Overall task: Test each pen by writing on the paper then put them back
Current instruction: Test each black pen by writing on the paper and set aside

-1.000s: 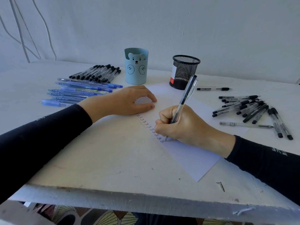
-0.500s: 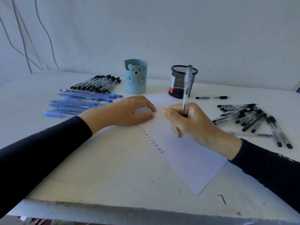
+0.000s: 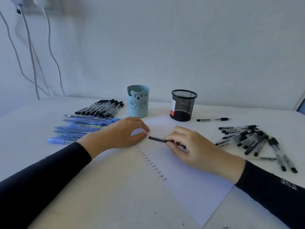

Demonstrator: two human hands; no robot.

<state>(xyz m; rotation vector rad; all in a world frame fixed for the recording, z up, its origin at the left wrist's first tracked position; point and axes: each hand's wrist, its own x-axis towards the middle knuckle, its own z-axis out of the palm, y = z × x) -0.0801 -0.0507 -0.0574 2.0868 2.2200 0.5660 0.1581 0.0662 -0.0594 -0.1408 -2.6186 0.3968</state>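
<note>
A white sheet of paper lies on the table with a column of small handwritten words down its left edge. My right hand holds a black pen nearly level over the paper, its black end pointing left toward my left hand. My left hand rests on the paper's upper left part, its fingers loosely bent and touching the sheet. Between the pen's end and my left fingertips there is a small gap.
A blue bear-faced cup and a black mesh cup stand behind the paper. Blue pens and a row of black pens lie at the left. A heap of black pens lies right, a single pen behind it.
My right hand has lifted the pen off the paper and turned it from upright to nearly level, pointing left. The camera has tilted upward. My left hand stays on the sheet.
</note>
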